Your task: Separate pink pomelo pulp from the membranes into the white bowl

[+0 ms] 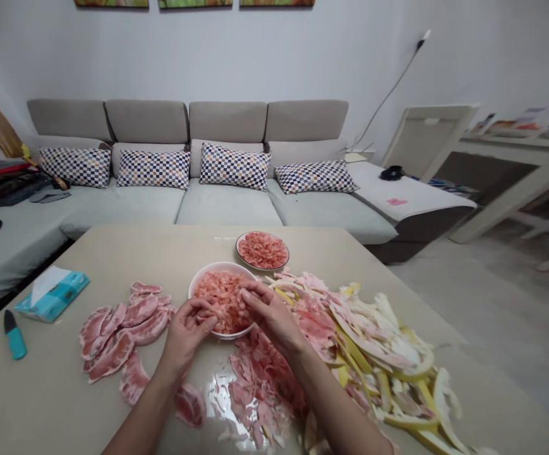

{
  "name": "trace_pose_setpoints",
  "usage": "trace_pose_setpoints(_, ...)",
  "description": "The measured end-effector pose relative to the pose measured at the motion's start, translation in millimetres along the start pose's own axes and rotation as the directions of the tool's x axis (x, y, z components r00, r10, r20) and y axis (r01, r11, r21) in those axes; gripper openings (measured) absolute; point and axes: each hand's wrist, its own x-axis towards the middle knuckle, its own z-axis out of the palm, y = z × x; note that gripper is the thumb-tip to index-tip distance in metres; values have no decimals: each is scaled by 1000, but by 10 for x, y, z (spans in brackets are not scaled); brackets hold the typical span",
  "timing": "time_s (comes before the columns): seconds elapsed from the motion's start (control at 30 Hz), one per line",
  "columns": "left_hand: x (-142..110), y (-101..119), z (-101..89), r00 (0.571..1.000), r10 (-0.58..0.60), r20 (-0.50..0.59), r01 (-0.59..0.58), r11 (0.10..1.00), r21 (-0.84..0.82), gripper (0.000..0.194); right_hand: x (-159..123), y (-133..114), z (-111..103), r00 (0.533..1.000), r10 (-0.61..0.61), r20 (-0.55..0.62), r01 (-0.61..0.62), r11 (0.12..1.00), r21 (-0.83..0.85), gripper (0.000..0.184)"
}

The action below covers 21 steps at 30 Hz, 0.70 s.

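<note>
A white bowl (192, 288) of loose pink pomelo flesh (224, 287) stands at the middle of the table. Over its near left rim, my left hand (189, 327) is closed, thumb and fingers pinching what looks like a small piece of pomelo flesh. My right hand (270, 311) hangs over the bowl's right side, fingertips drawn together; whatever they may hold is too small to make out. Left of the bowl lie several unpeeled pomelo segments (144, 309), with one more segment (189, 404) beside my left forearm. Under my right wrist is a heap of pink membrane scraps (259, 385).
Behind the bowl sits a dark-rimmed plate (239, 254) of pomelo flesh. Yellow-white peel (383, 341) spreads over the right side. At the left are a blue tissue pack (56, 300) and a knife (16, 338) with a turquoise handle. A sofa (227, 202) stands beyond the table.
</note>
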Motion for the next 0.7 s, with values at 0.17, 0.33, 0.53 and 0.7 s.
trace_pose_setpoints(0.17,-12,45,44,1000,-2,-10,2,1000,-6,24,42,6,-44,999,4,-53,-7,999,-51,31)
trace_pose_setpoints(0.33,-49,86,80,998,-61,4,61,993,-99,29,15,-7,-48,994,108,5,-107,983,152,29)
trace_pose_setpoints(0.53,-81,114,95,990,-144,0,143,982,-125,36,-29,28,-23,973,207,99,-226,935,273,28)
trace_pose_setpoints(0.7,-103,143,107,988,-150,45,154,984,-94,35,-35,42,44,968,237,88,-252,930,269,31)
